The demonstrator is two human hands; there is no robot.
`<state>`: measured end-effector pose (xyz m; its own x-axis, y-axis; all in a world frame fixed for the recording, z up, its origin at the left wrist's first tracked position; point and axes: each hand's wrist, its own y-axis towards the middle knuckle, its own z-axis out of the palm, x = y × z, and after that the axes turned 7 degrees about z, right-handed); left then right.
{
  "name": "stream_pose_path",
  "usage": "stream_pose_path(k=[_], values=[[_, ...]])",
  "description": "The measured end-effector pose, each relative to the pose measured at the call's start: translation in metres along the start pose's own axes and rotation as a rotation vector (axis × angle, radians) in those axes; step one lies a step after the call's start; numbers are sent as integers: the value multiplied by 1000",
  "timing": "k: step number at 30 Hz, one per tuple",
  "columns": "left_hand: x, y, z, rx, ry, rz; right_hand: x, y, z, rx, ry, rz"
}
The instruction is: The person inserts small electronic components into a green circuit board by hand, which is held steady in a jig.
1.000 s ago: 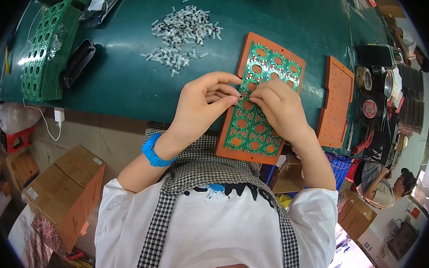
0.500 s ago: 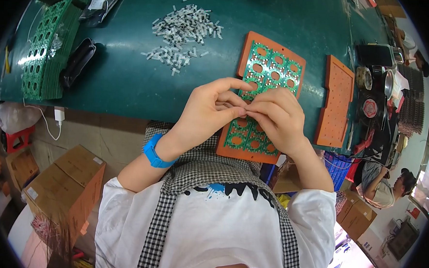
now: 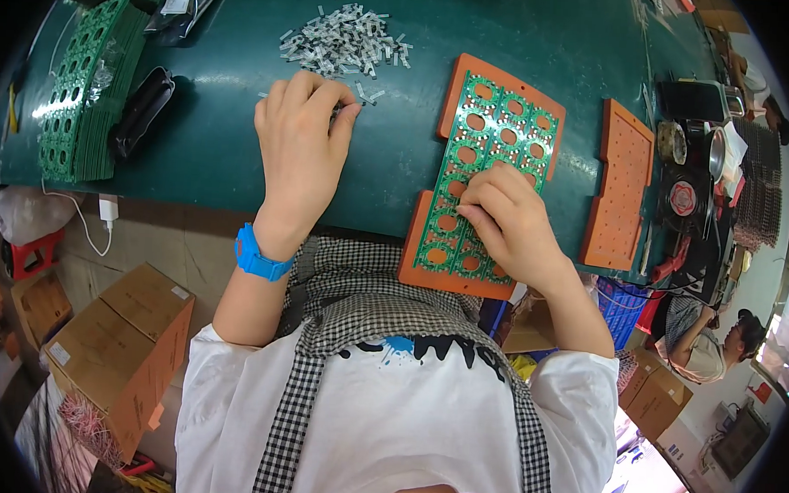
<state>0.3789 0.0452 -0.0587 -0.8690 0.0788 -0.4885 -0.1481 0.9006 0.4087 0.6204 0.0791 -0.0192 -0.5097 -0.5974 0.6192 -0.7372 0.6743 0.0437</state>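
Observation:
My left hand (image 3: 303,143), with a blue band at its wrist, reaches down over the near edge of a pile of small clear-and-dark parts (image 3: 347,43). Its fingers curl toward the table, the thumb stands apart from them, and the fingertips are partly hidden. Over the middle of a green circuit board panel (image 3: 465,152) with rows of round holes is my right hand (image 3: 514,219). Its thumb and forefinger are pinched together, and whatever they hold is too small to make out. The panel lies in an orange-brown tray (image 3: 420,234) near the table's front edge.
A second orange-brown tray (image 3: 619,187) lies to the right. Beyond it are a metal tin (image 3: 714,152) and other items. At the left stand stacked green panels (image 3: 81,96) beside a black case (image 3: 144,113). A person (image 3: 706,339) sits at the far right.
My left hand has left my right hand and moved left and away to the parts pile. My right hand stays over the panel, slightly lower, still pinched.

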Motion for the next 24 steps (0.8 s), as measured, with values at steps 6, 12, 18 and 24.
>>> stream_pose_path(k=[6,12,18,24], values=[[-5,-4,-2,-82,-317,-3,-3,0,4,-52,-39,-37],[-17,-10,1,47,-873,-227,-6,-1,5,-94,-63,-75],[-20,-14,3,163,-1178,-313,-6,-1,7,-110,-79,-97],[-27,-20,1,247,-1262,-350,-6,-5,13,-206,-167,-149]])
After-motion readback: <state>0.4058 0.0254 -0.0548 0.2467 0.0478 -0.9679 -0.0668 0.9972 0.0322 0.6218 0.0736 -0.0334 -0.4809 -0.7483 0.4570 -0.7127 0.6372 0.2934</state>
